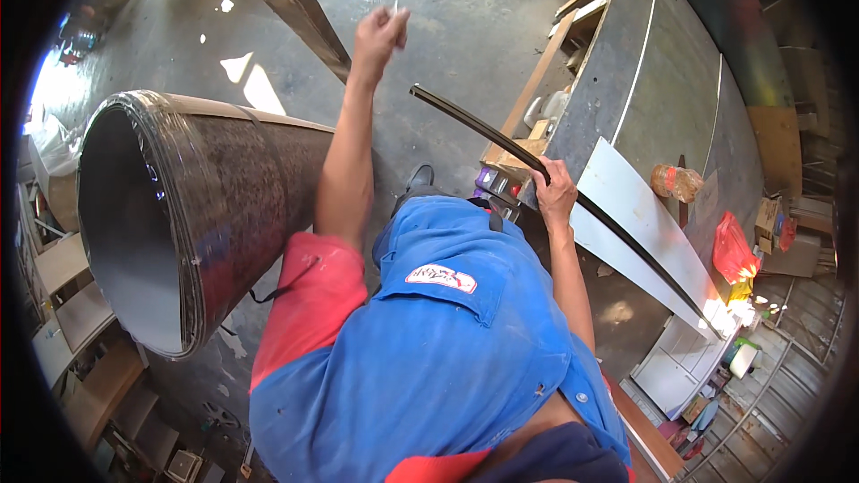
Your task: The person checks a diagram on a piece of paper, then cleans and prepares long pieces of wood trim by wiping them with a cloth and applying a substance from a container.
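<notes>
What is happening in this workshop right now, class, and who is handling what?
A person in a blue and red work shirt stands between a large rolled sheet-metal cylinder and a metal-topped workbench. The right hand grips a long, thin, dark strip that runs across a pale metal sheet. The left hand is raised, its fingers pinching something small and pale that is too small to identify.

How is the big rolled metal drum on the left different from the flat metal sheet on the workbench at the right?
The rolled drum is curved into an open tube and lies on its side on the floor; the flat sheet lies on the workbench, its end past the edge. The drum looks dark and mottled, the sheet pale and bright. The drum is untouched, while the right hand grips a long dark strip over the sheet. Both appear to be thin sheet metal.
</notes>
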`<state>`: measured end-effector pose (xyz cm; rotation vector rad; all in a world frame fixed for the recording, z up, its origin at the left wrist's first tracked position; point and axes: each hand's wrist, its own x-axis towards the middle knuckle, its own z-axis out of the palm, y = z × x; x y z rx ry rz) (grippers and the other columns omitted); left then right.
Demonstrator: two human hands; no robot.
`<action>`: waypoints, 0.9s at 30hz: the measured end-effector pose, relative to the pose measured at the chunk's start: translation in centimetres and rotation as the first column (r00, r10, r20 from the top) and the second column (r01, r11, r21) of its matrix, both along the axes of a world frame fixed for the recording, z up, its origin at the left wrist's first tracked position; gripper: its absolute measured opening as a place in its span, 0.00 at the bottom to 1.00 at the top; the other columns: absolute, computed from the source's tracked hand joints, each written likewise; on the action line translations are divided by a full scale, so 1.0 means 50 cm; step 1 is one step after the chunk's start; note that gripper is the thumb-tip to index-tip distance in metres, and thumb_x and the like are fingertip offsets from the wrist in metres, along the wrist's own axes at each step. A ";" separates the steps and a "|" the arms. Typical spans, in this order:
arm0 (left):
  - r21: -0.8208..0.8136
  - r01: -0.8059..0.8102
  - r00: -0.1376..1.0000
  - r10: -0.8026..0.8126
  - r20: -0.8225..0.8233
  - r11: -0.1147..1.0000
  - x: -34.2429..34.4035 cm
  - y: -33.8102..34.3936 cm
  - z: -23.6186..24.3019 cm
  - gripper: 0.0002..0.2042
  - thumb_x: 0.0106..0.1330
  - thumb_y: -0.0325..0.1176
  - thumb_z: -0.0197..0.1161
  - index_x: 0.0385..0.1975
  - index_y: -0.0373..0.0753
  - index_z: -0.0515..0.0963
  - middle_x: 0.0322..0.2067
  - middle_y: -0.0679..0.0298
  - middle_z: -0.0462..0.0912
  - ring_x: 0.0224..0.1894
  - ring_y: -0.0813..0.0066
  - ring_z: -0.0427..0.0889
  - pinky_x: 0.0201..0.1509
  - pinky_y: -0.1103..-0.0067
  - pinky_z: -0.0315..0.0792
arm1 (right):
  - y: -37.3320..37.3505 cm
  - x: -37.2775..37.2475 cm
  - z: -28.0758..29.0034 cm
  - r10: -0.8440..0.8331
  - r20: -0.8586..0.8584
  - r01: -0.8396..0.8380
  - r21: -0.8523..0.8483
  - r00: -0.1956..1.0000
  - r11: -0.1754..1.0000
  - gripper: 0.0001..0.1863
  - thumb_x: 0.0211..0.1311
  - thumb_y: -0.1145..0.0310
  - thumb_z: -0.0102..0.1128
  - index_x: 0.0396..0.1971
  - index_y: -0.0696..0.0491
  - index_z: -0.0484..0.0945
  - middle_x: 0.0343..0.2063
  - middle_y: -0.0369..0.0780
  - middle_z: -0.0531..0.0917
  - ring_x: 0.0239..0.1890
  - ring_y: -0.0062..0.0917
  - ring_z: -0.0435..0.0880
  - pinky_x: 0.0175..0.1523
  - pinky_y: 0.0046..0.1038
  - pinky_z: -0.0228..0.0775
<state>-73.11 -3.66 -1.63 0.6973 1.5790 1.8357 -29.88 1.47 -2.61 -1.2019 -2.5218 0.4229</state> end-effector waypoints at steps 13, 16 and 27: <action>0.078 0.423 0.702 -0.381 0.602 0.903 0.279 -0.266 0.018 0.28 0.69 0.41 0.60 0.66 0.34 0.68 0.65 0.56 0.72 0.71 0.65 0.65 0.74 0.65 0.56 | -0.060 -0.094 0.081 -0.228 -0.441 -0.026 -0.501 0.868 0.865 0.27 0.64 0.51 0.68 0.56 0.53 0.77 0.44 0.39 0.77 0.37 0.22 0.76 0.41 0.24 0.70; 0.268 0.500 0.485 -0.523 0.701 0.823 0.353 -0.234 0.075 0.37 0.66 0.44 0.62 0.72 0.35 0.60 0.71 0.56 0.63 0.75 0.66 0.56 0.76 0.64 0.48 | -0.097 -0.185 0.148 -0.071 -0.548 -0.259 -0.502 0.834 0.825 0.25 0.67 0.56 0.66 0.58 0.53 0.75 0.46 0.38 0.79 0.36 0.19 0.77 0.41 0.21 0.70; -0.277 -0.003 0.894 0.127 0.430 0.961 0.208 -0.224 -0.040 0.21 0.68 0.38 0.64 0.58 0.35 0.74 0.47 0.59 0.83 0.52 0.70 0.81 0.56 0.70 0.75 | -0.015 0.155 0.124 -0.742 -0.559 0.376 -0.640 0.369 0.670 0.14 0.74 0.60 0.57 0.28 0.50 0.74 0.16 0.27 0.65 0.16 0.09 0.60 0.21 0.16 0.52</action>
